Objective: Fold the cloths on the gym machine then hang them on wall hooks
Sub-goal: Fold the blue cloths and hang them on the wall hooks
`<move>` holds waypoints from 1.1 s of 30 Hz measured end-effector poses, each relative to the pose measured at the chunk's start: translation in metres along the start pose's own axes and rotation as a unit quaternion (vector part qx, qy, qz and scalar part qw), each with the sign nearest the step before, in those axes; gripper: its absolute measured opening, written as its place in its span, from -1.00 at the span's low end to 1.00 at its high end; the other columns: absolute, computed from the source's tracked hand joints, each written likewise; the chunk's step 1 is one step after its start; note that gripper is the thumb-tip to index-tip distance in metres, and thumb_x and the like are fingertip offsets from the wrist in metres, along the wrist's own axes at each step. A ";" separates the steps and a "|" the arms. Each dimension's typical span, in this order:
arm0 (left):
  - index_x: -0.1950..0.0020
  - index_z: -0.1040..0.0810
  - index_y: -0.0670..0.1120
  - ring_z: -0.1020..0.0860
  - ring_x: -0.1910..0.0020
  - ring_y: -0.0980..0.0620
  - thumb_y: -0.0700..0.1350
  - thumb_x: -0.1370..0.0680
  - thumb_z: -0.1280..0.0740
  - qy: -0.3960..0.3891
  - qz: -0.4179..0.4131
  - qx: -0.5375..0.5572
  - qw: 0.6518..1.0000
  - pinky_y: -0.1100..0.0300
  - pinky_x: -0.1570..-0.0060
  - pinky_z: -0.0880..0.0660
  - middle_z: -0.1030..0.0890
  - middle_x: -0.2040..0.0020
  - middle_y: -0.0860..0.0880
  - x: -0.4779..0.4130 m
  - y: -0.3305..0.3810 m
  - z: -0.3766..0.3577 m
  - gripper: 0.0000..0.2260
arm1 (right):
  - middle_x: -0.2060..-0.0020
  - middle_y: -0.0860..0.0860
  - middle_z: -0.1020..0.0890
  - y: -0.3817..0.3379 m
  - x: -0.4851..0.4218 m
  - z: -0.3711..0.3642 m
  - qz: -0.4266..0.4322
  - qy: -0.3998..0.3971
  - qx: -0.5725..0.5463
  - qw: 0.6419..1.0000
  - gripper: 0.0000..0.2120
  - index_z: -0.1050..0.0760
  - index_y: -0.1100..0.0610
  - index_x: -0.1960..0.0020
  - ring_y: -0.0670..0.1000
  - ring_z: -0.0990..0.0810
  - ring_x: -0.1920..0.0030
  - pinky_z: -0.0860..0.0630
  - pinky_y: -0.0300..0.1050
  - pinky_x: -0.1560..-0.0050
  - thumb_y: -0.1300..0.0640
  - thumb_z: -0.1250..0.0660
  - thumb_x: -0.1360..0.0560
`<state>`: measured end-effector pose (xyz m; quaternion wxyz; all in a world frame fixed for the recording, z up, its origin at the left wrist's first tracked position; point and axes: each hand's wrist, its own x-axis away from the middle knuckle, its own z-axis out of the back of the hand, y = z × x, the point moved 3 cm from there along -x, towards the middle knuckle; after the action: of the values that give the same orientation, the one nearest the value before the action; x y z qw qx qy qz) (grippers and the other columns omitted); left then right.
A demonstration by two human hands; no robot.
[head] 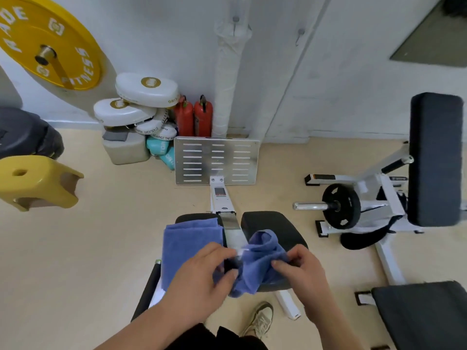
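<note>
A crumpled blue cloth (260, 258) lies over the right black pad (275, 223) of the gym machine. My left hand (199, 279) pinches its lower left edge, near a small white tag. My right hand (300, 271) grips its right side. A second blue cloth (187, 243), folded flat, rests on the left pad just left of my left hand. Two wall hooks (235, 21) (300, 34) stick out of the white wall straight ahead, high up.
The machine's metal footplate (217, 162) stands ahead near the wall. Two red extinguishers (194, 117) and stacked white pads (141, 97) sit in the corner. A yellow stool (38, 183) stands left; a bench with a black weight plate (341, 205) stands right. My shoe (260, 319) is below.
</note>
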<state>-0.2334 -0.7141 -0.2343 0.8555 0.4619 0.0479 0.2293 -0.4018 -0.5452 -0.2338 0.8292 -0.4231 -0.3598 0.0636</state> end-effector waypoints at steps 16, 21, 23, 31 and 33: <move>0.08 -0.71 0.04 -0.62 0.18 0.10 -0.11 -0.54 -0.48 -0.062 0.075 0.344 0.934 0.20 0.12 -0.60 -0.69 0.20 -0.01 -0.006 0.161 -0.056 -0.96 | 0.06 0.29 -0.70 -0.003 0.125 0.113 0.125 -0.002 -0.279 0.952 -0.61 -0.46 0.28 -0.13 0.14 -0.68 0.16 -0.60 -0.09 0.30 0.54 -0.31 -0.35; 0.10 -0.65 0.01 -0.60 0.19 0.05 -0.12 -0.61 -0.39 -0.036 0.057 0.335 0.940 0.10 0.09 -0.57 -0.70 0.13 -0.15 0.011 0.223 -0.097 -0.90 | -0.08 0.27 -0.69 0.031 0.153 0.166 0.106 -0.021 -0.222 0.969 -0.26 -0.40 -0.04 -0.45 0.18 -0.69 -0.04 -0.66 0.01 -0.03 0.46 -0.34 -0.36; 0.10 -0.61 0.01 -0.55 0.24 0.07 -0.09 -0.62 -0.37 -0.020 0.011 0.271 0.962 0.18 0.15 -0.53 -0.66 0.17 -0.16 0.018 0.242 -0.109 -0.90 | -0.19 0.12 -0.68 0.041 0.163 0.181 0.100 -0.059 -0.177 0.977 -0.18 -0.33 -0.27 -0.48 0.04 -0.68 -0.17 -0.63 -0.03 -0.14 0.34 -0.44 -0.39; 0.12 -0.61 0.01 -0.46 0.32 0.18 -0.18 -0.62 -0.38 -0.103 -0.124 0.154 0.975 0.40 0.25 -0.40 -0.54 0.28 -0.04 0.048 0.302 -0.150 -0.85 | -0.51 -0.32 -0.28 0.052 0.192 0.244 0.263 0.061 0.067 0.960 -0.33 -0.40 -0.39 -0.39 -0.46 -0.16 -0.48 -0.24 -0.44 -0.34 -0.40 -0.44 -0.31; 0.05 -0.66 -0.02 -0.56 0.27 0.20 -0.18 -0.64 -0.35 -0.122 -0.136 0.157 0.970 0.41 0.19 -0.45 -0.62 0.24 0.03 0.059 0.312 -0.156 -0.87 | -0.42 -0.21 -0.51 0.053 0.196 0.253 0.287 0.004 -0.011 0.958 -0.48 -0.51 -0.21 -0.37 -0.24 -0.42 -0.45 -0.37 -0.24 -0.41 -0.16 -0.48 -0.42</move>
<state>-0.3350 -0.4222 -0.0622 0.7946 0.6044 0.0408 0.0421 -0.4116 -0.2656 -0.0697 0.7726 -0.5181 -0.2212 0.2929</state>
